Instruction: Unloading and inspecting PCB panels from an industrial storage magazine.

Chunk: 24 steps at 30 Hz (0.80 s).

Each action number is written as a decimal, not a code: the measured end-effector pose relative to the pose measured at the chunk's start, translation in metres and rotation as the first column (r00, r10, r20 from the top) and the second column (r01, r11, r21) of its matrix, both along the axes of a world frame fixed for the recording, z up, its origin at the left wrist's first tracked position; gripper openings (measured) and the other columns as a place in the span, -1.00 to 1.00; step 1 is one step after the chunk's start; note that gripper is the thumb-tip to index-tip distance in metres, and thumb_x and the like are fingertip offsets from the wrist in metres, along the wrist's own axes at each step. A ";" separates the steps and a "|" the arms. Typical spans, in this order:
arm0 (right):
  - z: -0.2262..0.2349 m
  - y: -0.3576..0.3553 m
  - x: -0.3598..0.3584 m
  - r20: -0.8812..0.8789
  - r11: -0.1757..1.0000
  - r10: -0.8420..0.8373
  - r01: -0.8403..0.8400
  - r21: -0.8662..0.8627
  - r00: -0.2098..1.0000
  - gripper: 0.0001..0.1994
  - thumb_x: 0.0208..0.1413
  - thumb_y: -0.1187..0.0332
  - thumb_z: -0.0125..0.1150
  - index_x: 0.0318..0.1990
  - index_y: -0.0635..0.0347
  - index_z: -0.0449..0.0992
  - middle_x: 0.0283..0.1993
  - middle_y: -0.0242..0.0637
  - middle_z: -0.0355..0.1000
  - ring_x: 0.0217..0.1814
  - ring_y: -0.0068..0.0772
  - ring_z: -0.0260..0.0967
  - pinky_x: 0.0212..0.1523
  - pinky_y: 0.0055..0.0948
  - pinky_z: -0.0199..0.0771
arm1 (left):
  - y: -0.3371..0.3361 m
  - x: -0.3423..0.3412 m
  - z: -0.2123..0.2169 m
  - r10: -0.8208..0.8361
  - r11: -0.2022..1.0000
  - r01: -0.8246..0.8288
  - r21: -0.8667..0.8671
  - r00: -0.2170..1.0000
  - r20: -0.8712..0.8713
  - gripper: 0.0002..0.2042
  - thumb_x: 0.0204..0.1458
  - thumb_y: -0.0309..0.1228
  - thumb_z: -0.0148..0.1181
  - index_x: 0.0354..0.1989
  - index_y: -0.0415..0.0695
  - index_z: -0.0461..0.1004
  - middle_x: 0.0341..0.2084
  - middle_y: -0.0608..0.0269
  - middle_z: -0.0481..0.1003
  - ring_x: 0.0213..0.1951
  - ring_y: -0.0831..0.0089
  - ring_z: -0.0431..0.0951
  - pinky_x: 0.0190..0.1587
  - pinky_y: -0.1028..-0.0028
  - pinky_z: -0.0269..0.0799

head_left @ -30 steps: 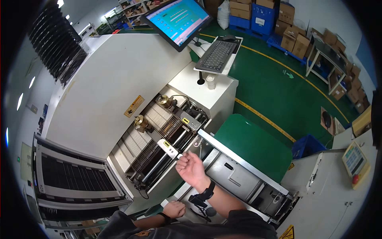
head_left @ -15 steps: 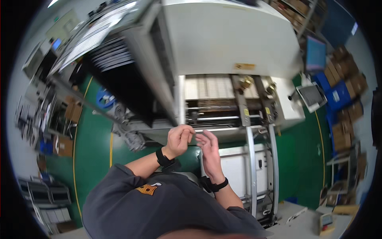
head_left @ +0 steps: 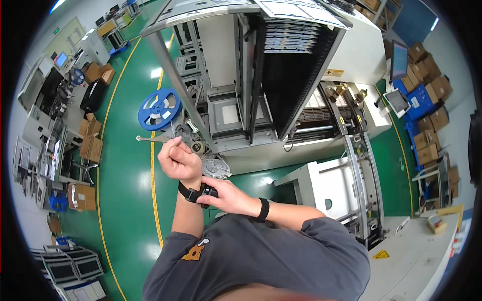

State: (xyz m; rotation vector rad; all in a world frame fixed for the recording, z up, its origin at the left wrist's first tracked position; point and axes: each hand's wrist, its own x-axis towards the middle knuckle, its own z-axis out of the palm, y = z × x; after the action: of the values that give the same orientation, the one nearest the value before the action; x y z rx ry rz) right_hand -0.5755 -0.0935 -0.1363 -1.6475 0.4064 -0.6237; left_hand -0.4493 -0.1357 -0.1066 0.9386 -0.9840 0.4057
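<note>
Left hand [head_left: 179,158] loosely fisted, nothing visible in it, centre-left of frame. Right hand [head_left: 233,196] pinches small boxy black device [head_left: 208,193] on black band [head_left: 188,192], already around left wrist; fastening unclear, fingers partly cover it. Tall grey metal-framed rack [head_left: 172,75], upper centre, untouched.

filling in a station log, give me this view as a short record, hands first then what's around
left hand: curled, nothing seen in it
right hand: fingers and thumb on the black device at the left wrist
right wrist: black strap
beyond left hand: blue reel
ahead: tall metal rack
to the right: two metal rails; farther off, monitor and keyboard
floor: green, yellow lines
</note>
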 end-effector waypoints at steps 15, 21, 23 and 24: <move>0.118 -0.085 -0.094 0.282 0.884 -0.460 0.404 0.235 0.842 -0.58 0.25 0.20 -0.06 0.10 0.38 0.30 -0.07 -0.08 0.45 -0.06 -0.30 0.45 -0.05 -0.42 0.47 | 0.063 0.058 -0.039 -0.560 0.553 0.833 0.032 0.399 -0.726 -0.78 0.26 -0.32 -0.17 -0.36 -0.19 0.30 -0.66 0.44 0.18 -0.67 0.74 0.07 -0.67 0.72 -0.06; 0.192 -0.111 -0.103 0.459 0.841 -0.530 0.510 0.178 0.713 -0.58 0.25 0.24 -0.06 0.10 0.44 0.26 0.04 0.00 0.37 0.09 -0.22 0.37 0.09 -0.41 0.42 | 0.071 0.045 -0.061 -0.504 0.445 0.882 0.154 0.389 -0.771 -0.79 0.26 -0.33 -0.16 -0.37 -0.16 0.29 -0.66 0.45 0.18 -0.67 0.75 0.06 -0.67 0.73 -0.05; 0.201 -0.119 -0.098 0.503 0.844 -0.521 0.503 0.184 0.690 -0.58 0.25 0.25 -0.06 0.11 0.45 0.25 0.06 0.02 0.35 0.12 -0.20 0.35 0.12 -0.40 0.40 | 0.069 0.037 -0.063 -0.511 0.433 0.890 0.147 0.376 -0.773 -0.79 0.26 -0.33 -0.16 -0.37 -0.16 0.30 -0.66 0.45 0.18 -0.67 0.75 0.07 -0.67 0.72 -0.05; 0.205 -0.123 -0.095 0.527 0.854 -0.507 0.480 0.201 0.683 -0.58 0.25 0.26 -0.05 0.10 0.47 0.25 0.08 0.04 0.33 0.14 -0.18 0.33 0.15 -0.39 0.38 | 0.068 0.033 -0.063 -0.514 0.423 0.895 0.140 0.364 -0.776 -0.79 0.26 -0.33 -0.16 -0.37 -0.16 0.30 -0.66 0.45 0.18 -0.67 0.75 0.07 -0.67 0.72 -0.04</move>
State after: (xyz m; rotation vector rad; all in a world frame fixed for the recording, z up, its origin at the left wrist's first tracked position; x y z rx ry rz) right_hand -0.6707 -0.2162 0.0683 -1.2127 0.4213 -1.4628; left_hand -0.4167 -0.0677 -0.1696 0.9080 -0.7722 -1.0550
